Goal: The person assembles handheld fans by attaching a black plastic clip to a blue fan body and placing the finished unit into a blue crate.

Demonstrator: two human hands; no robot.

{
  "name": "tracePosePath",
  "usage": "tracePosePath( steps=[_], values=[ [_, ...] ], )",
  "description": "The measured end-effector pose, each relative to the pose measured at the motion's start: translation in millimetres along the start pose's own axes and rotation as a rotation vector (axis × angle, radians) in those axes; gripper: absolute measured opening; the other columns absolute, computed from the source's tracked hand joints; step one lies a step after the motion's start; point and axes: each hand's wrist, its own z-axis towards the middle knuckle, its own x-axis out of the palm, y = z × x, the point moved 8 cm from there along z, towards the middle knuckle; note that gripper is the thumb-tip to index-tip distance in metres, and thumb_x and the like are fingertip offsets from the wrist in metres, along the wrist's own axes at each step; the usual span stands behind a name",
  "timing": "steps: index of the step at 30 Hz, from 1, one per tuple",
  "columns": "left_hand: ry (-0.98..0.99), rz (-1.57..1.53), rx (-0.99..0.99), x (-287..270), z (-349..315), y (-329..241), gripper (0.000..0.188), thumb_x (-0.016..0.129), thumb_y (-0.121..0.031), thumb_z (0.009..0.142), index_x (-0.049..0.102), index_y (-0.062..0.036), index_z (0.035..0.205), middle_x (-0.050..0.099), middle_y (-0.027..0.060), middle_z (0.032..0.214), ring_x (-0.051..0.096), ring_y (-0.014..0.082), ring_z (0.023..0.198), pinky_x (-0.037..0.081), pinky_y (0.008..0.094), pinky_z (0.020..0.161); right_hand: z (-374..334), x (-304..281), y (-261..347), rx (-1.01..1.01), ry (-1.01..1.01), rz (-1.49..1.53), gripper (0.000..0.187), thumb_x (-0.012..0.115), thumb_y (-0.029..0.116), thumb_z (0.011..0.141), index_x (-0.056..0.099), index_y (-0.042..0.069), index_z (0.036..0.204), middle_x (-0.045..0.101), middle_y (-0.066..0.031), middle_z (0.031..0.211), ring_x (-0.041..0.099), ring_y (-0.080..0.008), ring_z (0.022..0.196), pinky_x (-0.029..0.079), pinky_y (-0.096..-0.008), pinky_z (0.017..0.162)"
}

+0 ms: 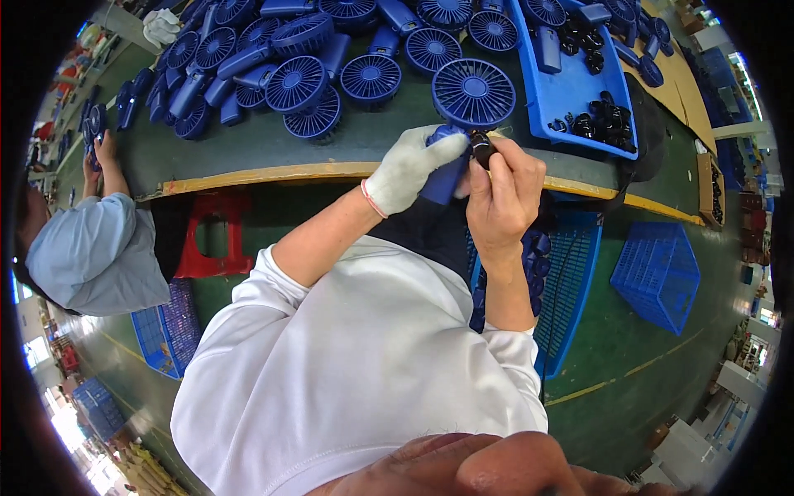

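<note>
A dark blue handheld fan (474, 89) with a round ribbed head is held upright just past the bench's near edge. My left hand (405, 169), in a white glove, is closed round its handle, thumb near the neck. Bare, my right hand (506, 194) pinches a small glossy black part (481, 147) against the neck under the fan head. How that part meets the fan is hidden by my fingers. Many more blue fans (299, 83) lie heaped on the bench beyond my hands. To their right, a blue tray (536, 107) contains small black parts (608, 120) in loose piles.
The green bench (240, 157) has a worn yellowish front edge. Beneath it stand a red stool (217, 244) and a blue crate (571, 289) of blue pieces. Another blue crate (657, 277) sits on the floor at right. At left, a person in light blue (99, 248) holds a fan.
</note>
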Motion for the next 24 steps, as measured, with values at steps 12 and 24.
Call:
tracePosePath(
  steps=[12,24],
  values=[
    [-0.104,0.396,0.069,-5,-3,6,0.043,0.068,-0.039,0.083,0.065,0.0017,0.068,0.062,0.0033,0.059,0.058,0.0105,0.052,0.045,0.0264,0.050,-34,-15,12,0.013,-0.051,-0.019,0.023,0.075,-0.005,0.071,0.061,-0.006,0.090,0.061,-0.0226,0.111,0.061,-0.0324,0.084,0.049,-0.0378,0.071],
    [0.193,0.184,-0.196,34,4,45,0.056,0.039,-0.044,0.099,0.065,0.0018,0.079,0.063,0.0064,0.066,0.057,0.0142,0.053,0.048,0.0284,0.052,-118,45,-54,1.354,-0.045,1.242,0.059,0.036,0.055,0.100,0.062,0.002,0.105,0.054,-0.0024,0.067,0.050,-0.0099,0.053,0.041,-0.0237,0.046]
  ],
)
